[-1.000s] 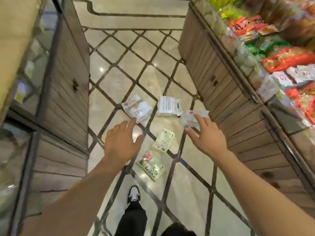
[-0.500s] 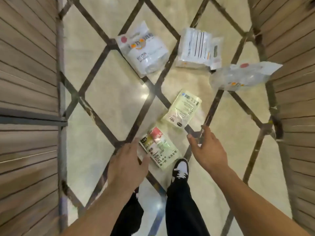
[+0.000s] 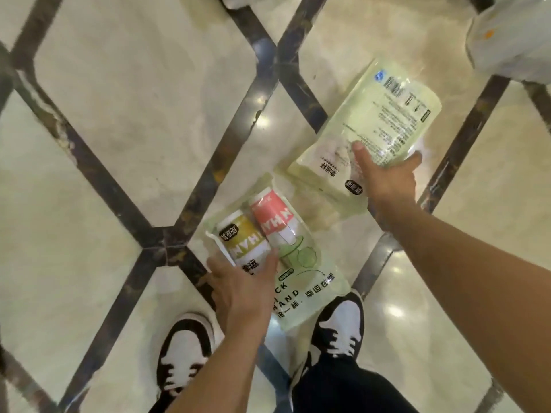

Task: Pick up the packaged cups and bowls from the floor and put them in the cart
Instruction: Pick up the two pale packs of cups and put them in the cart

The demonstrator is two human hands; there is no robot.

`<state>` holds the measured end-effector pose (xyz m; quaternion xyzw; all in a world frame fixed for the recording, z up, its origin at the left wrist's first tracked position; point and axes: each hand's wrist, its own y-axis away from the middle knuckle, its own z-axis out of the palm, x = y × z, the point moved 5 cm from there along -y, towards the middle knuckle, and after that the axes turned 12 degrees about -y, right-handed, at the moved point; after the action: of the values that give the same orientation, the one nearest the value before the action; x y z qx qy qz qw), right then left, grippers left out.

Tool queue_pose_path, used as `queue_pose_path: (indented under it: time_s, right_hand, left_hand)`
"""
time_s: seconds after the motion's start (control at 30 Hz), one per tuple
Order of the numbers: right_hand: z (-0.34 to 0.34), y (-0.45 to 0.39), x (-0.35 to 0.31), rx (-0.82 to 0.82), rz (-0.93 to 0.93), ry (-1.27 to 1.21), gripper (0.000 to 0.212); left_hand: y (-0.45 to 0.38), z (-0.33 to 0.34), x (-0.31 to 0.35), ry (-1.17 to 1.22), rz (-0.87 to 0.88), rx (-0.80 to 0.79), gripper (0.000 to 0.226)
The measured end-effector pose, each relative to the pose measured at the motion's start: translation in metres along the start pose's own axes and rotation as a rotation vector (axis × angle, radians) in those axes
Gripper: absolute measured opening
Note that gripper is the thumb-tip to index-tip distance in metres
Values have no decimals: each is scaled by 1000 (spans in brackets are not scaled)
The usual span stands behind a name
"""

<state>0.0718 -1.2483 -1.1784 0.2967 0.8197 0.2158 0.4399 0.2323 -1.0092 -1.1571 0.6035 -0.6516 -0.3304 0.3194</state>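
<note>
Two clear green-tinted packs lie on the marble floor in front of my feet. The near one is a cup pack [image 3: 278, 234] holding a yellow and a pink paper cup; my left hand [image 3: 241, 290] is clamped over its lower left part, fingers at its left edge and thumb on the front. The far one is a pale green pack [image 3: 384, 114] with its printed back up. My right hand [image 3: 387, 174] grips its lower right corner, thumb on top and fingers round the edge. No cart is in view.
A white pack [image 3: 512, 40] lies at the top right, and the edge of another pack [image 3: 244, 0] shows at the top. My two black-and-white shoes [image 3: 185, 353] [image 3: 340, 323] stand just behind the cup pack. Dark inlay strips cross the pale floor tiles.
I have bent much closer to the floor. Both hands have gone from hovering open above the packs to closing on them, left on the cup pack, right on the pale green pack.
</note>
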Motion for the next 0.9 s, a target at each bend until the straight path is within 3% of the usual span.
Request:
queue_pose_path:
  time_s: [0.1,0.23,0.4,0.57,0.67,0.77,0.9]
  right_hand:
    - [18,-19,12,36,19,-126,118]
    - [17,-24,20,69,75,-245,118]
    - [-4,-10,14,39,52,-314,114]
    - [-47,17,-16,-17,-36,-363,112]
    - [-88,40,-44,-57,-67,-385,102]
    - [-131,78,-90,-95,-118,-418,91]
    - [-200,140,-170,-112,-283,-386,92]
  left_hand:
    - [-15,19,-5,243,-70,-23,107]
    - [-21,20,-8,373,-80,-86,86]
    - [-17,-2,8,402,-77,-151,42]
    - [-1,-64,23,360,57,-57,31]
    - [27,-111,36,421,140,-81,26]
    - [67,-166,60,478,246,-85,32]
    - [153,-244,116,513,450,-63,35]
